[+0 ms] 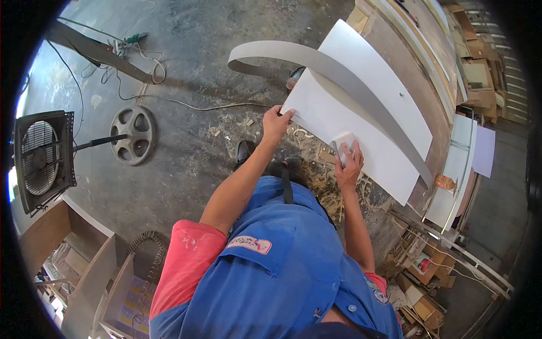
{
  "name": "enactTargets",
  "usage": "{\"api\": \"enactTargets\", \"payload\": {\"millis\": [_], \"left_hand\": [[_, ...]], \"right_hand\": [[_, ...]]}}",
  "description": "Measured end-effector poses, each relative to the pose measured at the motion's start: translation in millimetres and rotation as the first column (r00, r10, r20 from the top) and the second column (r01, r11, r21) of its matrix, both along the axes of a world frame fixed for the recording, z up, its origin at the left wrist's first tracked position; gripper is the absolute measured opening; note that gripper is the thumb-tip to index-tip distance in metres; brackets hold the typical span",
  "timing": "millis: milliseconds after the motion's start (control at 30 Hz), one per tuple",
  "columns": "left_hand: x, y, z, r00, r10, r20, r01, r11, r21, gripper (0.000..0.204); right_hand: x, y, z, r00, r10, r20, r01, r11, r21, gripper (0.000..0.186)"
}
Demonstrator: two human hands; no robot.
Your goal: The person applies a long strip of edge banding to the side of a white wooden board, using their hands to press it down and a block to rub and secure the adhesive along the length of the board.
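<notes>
A white panel lies on the bench in front of me, its long near edge facing my body. My left hand grips that edge close to its left corner, with the thumb on top and the fingers curled below. My right hand is closed around a small pale block, pressed against the same edge farther right. A long grey strip arches over the panel, its left end looping in the air. Beyond it a second white panel lies partly covered by the strip.
A fan lies tipped at the left, its pole running to a round base. A cable crosses the floor. Shavings litter the ground under the panel. Open cabinets stand lower left; wood scraps lie lower right.
</notes>
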State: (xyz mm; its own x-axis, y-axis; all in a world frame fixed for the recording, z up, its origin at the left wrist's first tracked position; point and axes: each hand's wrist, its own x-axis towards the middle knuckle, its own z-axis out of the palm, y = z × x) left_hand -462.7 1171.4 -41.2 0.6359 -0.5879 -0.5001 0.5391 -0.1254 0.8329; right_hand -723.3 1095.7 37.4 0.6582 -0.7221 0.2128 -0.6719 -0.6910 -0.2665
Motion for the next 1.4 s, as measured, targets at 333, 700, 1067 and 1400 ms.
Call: {"api": "enactTargets", "payload": {"millis": [333,700,1067,1400], "left_hand": [[8,4,0,0.982,-0.032,-0.184,-0.001,0.984,-0.176,0.027],[17,-8,-13,0.979,-0.092,0.181,0.079,0.994,0.076,0.031],[36,-2,8,0.939,-0.317,0.133,0.296,0.943,0.153,0.027],[34,39,1,0.940,-0.284,-0.190,0.223,0.931,-0.287,0.042]], "right_hand": [[0,0,1,1.000,0.007,0.007,-0.007,1.000,-0.008,0.050],[-2,-1,-1,1.000,0.002,-0.004,-0.002,1.000,-0.014,0.048],[101,25,7,0.969,0.247,-0.015,-0.247,0.969,0.006,0.051],[40,5,12,0.974,0.220,-0.046,-0.214,0.971,0.102,0.049]]}}
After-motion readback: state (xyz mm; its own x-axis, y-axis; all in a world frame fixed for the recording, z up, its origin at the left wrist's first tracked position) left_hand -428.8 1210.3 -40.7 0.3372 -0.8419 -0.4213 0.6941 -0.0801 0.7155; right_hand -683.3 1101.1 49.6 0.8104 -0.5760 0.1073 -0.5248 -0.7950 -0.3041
